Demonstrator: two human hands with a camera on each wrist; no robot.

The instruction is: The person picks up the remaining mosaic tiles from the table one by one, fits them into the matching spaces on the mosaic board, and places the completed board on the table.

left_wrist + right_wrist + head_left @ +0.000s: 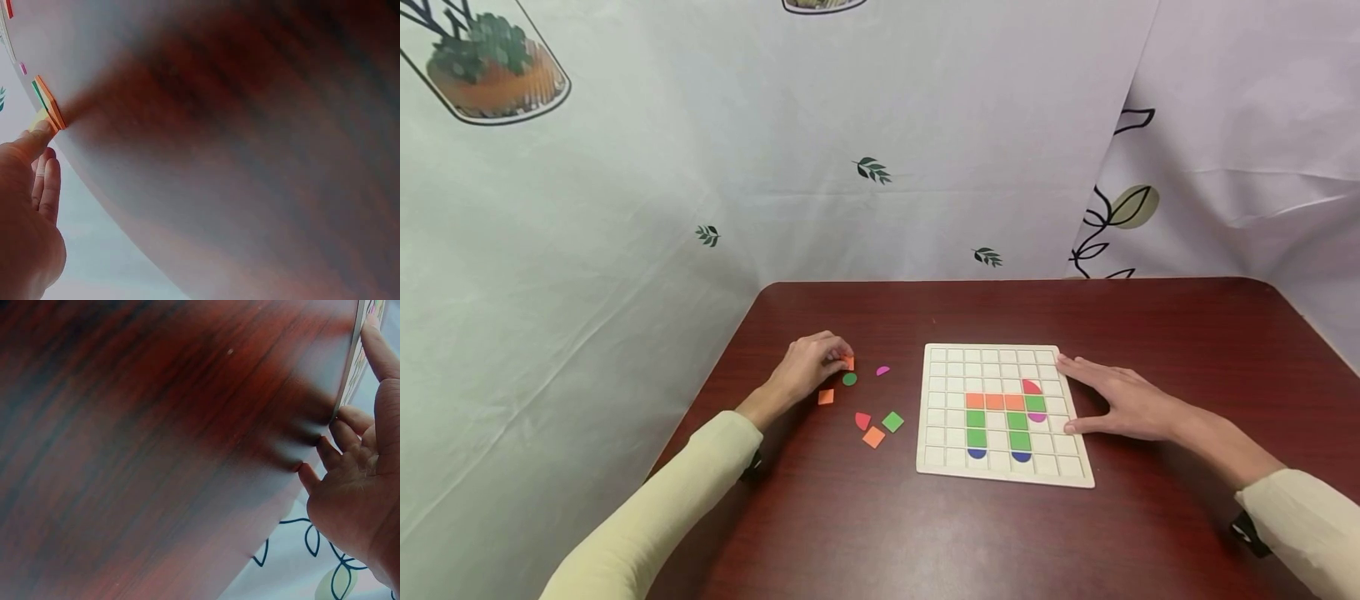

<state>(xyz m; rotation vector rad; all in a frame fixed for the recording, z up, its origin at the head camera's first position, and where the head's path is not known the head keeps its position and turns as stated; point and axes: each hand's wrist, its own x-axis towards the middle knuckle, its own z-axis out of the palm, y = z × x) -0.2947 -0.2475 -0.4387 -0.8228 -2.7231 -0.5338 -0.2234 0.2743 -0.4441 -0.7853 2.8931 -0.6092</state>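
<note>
Honestly, probably past halfway: a dozen set pieces (994, 402) sit on the board (943, 457), six loose pieces (892, 422) are left on the table (820, 533). Left grip (807, 367) pinches an orange square (849, 363) near those; right grip (1123, 402) is spread, touching the board's edge, holding nothing.

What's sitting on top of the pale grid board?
Three orange squares, five green squares, one red piece, one purple piece and two blue pieces lie on the board. The surface directly beneath those pieces is covered and cannot be seen.
</note>
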